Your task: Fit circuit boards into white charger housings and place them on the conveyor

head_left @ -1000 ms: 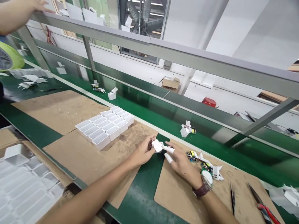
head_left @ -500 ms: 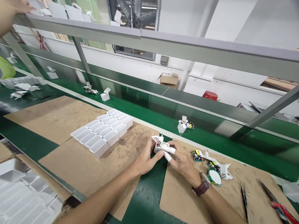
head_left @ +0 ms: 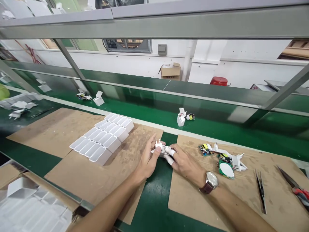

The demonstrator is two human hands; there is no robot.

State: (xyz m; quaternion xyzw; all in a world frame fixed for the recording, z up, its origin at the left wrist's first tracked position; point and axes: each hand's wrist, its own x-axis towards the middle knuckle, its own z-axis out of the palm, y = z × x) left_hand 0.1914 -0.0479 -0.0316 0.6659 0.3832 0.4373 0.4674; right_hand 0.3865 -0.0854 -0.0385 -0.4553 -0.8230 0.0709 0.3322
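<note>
Between my two hands is a white power adapter whose plug cover has two prongs pointing up. My left hand grips it from the left, with the thumb on the plug cover. White finger cots cover fingertips of my right hand, which is closed around the adapter's right side. The fingers hide much of the casing, and its inside cannot be made out. On the cardboard to the right lie circuit boards with white plug covers beside them.
Rows of open white casings stand on the left cardboard sheet. Tweezers and red-handled pliers lie at right. On the green belt sits an open adapter with its board. A box of white casings is at lower left.
The adapter's cover, tilted open before, has swung down over the casing, and its prongs now face up. My left thumb has moved onto it. The view has shifted with my head.
</note>
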